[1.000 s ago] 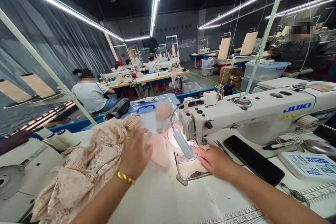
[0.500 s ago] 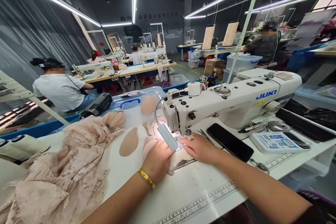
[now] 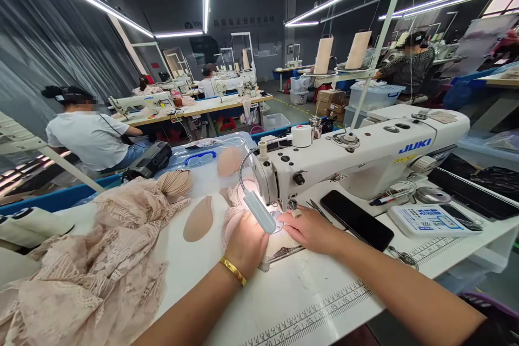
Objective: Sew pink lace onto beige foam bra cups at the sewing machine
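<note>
Under the needle end of the white JUKI sewing machine (image 3: 357, 143), a pale pink lace-trimmed bra cup (image 3: 232, 221) lies on the machine bed. My left hand (image 3: 246, 243), with a gold bangle at its wrist, is closed on the cup's near edge. My right hand (image 3: 310, 230) rests beside the presser foot, its fingers pressed together near the needle; what they pinch is too small to make out. A grey lamp head (image 3: 259, 212) on a bent neck hides the left fingertips and part of the stitching spot. Left of the cup lies a loose beige pad (image 3: 198, 220).
Beige lace fabric (image 3: 93, 265) is heaped at left, with stacked pads (image 3: 175, 184) behind it. A phone (image 3: 357, 220), tweezers (image 3: 318, 209), small scissors (image 3: 403, 258) and a white box (image 3: 433, 219) lie right of my right hand. Other people sit at machines beyond.
My left hand has moved slightly right, towards the needle, and the bra cup has shifted with it. My right hand stays nearly in place. The view has shifted a little.
</note>
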A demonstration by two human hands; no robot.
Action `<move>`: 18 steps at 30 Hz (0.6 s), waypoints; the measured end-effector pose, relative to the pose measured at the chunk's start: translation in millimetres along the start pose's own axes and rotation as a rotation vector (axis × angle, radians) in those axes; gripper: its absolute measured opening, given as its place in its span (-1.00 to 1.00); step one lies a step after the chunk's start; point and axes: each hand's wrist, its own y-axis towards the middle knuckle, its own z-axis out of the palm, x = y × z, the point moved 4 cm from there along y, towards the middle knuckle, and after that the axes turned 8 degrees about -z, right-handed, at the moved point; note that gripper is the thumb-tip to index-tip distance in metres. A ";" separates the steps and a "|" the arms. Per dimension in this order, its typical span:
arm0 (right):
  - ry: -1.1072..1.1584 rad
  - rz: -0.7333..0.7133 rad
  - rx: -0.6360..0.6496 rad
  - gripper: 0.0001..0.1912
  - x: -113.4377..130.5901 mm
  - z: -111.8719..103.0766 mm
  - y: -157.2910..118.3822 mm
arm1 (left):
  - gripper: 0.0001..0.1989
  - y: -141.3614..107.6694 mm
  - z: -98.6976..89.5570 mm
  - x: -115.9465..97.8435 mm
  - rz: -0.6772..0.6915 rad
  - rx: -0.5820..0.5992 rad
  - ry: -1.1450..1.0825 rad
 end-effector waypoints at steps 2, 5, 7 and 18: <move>0.015 -0.007 -0.021 -0.71 2.3 0.4 -1.3 | -0.75 0.9 0.5 0.1 -0.040 0.019 0.017; 0.057 -0.021 -0.065 -0.71 3.8 3.2 -3.7 | -0.86 1.7 3.5 -2.4 -0.122 0.079 0.046; 0.076 -0.030 -0.087 -0.72 2.4 6.7 -4.3 | -0.85 3.4 6.7 -2.8 -0.201 0.126 0.069; 0.213 -0.180 -0.067 -0.73 44.0 0.2 -10.2 | -0.89 -30.0 -68.1 35.1 -0.663 0.318 -0.076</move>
